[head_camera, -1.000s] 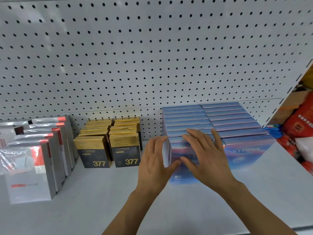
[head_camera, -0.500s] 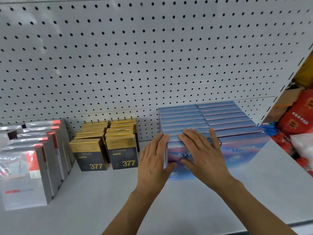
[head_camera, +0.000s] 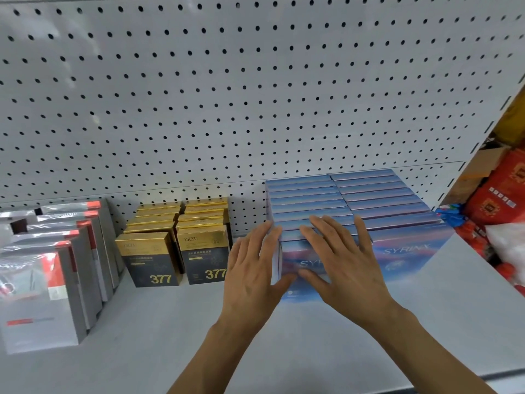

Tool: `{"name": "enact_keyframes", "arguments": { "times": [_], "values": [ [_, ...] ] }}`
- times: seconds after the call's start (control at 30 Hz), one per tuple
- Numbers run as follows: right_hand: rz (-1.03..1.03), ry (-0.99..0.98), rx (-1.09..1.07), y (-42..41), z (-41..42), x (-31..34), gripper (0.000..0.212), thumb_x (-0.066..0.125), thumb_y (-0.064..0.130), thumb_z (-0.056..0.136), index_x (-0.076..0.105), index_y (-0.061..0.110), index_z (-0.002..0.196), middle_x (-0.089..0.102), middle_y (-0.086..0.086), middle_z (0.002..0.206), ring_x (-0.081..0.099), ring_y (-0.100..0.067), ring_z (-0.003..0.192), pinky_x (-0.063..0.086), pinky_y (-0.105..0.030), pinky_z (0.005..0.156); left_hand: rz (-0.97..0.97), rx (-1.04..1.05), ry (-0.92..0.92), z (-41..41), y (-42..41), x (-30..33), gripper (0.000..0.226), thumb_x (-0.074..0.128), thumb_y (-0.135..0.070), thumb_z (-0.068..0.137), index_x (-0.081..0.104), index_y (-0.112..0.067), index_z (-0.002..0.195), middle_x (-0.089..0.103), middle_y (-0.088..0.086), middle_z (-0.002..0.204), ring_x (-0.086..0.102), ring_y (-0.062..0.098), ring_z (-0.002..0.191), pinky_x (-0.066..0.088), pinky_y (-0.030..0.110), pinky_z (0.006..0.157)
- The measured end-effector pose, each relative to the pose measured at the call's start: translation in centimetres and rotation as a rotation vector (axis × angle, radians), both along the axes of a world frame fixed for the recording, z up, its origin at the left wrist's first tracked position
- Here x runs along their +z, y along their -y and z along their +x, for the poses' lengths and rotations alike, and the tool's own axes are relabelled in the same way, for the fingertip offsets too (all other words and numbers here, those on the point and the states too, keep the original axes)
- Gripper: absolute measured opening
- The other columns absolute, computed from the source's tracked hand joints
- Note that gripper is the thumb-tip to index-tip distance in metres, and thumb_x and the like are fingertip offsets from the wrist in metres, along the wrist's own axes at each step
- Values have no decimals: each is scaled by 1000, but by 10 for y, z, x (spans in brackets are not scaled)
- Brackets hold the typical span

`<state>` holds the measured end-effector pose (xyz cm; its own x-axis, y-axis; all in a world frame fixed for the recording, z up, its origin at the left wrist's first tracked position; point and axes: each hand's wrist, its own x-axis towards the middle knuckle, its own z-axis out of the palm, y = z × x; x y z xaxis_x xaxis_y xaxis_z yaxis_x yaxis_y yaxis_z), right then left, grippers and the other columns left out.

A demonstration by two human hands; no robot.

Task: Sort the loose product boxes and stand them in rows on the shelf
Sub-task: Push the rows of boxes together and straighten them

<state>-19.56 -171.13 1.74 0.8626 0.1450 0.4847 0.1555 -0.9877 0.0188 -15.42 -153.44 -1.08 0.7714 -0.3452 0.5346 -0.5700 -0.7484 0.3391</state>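
White pegboard shelf (head_camera: 284, 336). Left hand (head_camera: 252, 268) and right hand (head_camera: 341, 263), fingers straight, press front blue box (head_camera: 292, 263). Risk: uneven push skews row, topples neighbours.

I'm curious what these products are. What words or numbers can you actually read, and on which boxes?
"377": front of the left gold-and-black box.
"ZKZU" and "377": front of the right gold-and-black box.
"SYRINX": front of the right blue box.
"SY...": left blue box, rest hidden by the right hand.
Grey-and-red boxes: print too blurred.
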Motion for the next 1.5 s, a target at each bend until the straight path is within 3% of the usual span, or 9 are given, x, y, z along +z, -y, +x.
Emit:
{"name": "enact_keyframes", "arguments": {
  "times": [0.27,0.47,0.63,0.73,0.93,1.07,1.17,1.3,1.5],
  "values": [
    [112,96,153,-37,-7,6,43,42,46,90,47,21,125,59,-6,130,53,-22,124,30,-52,107,-3,21,-5,-6,-46,0,84,80,-43,72,37,-23,142,44,-2,145,39,16,135,42,50,106],
    [173,111,344,-108,5,1,46,64,32,86,46,20,126,56,-4,132,44,-18,125,40,-37,107,-39,133,9,8,-114,-8,87,80,-35,74,33,-20,146,37,1,152,30,20,143,36,51,111],
    [548,-75,220,-157,35,-21,78,77,27,77,31,24,140,35,5,145,32,-8,131,23,-9,103,-330,344,-155,30,-176,-17,105,80,-26,76,8,-23,153,6,-3,162,1,5,147,19,40,116],
    [940,-199,58,-172,58,-43,97,77,27,76,11,32,147,22,10,154,23,-7,139,26,-20,108,-481,342,-357,44,-194,-19,119,81,-28,74,-7,-29,154,-5,-14,161,-3,-3,142,11,34,117],
    [1192,-392,-83,-167,101,-72,120,85,36,65,-2,36,149,20,13,157,21,-13,144,27,-46,115,-677,241,-708,91,-218,-34,123,91,-24,60,11,-38,152,45,-9,145,39,16,136,37,41,110],
    [1229,-422,40,-172,123,-70,101,84,22,70,19,29,146,42,28,137,40,-5,129,47,-24,96,-702,113,-744,111,-211,-39,88,90,-12,60,45,-30,133,67,-18,107,61,2,105,49,9,72],
    [1318,-477,79,-175,129,-64,90,80,1,71,31,32,141,57,18,120,51,7,109,47,-4,68,-738,64,-804,114,-210,-40,78,90,-17,60,52,-20,129,72,-15,97,66,-2,91,53,11,68],
    [1366,-616,122,-160,131,-64,73,83,7,68,49,18,131,70,8,104,63,0,97,53,-17,68,-678,-33,-879,114,-219,-36,93,90,-34,52,47,-28,134,66,-26,108,58,-13,99,50,8,76],
    [1374,-468,103,-162,130,-59,96,86,0,61,39,33,137,67,6,110,63,-8,102,54,-17,66,-753,-6,-809,110,-202,-32,92,84,3,65,38,-11,144,71,-16,98,65,-8,84,50,7,63]
  ]
}}
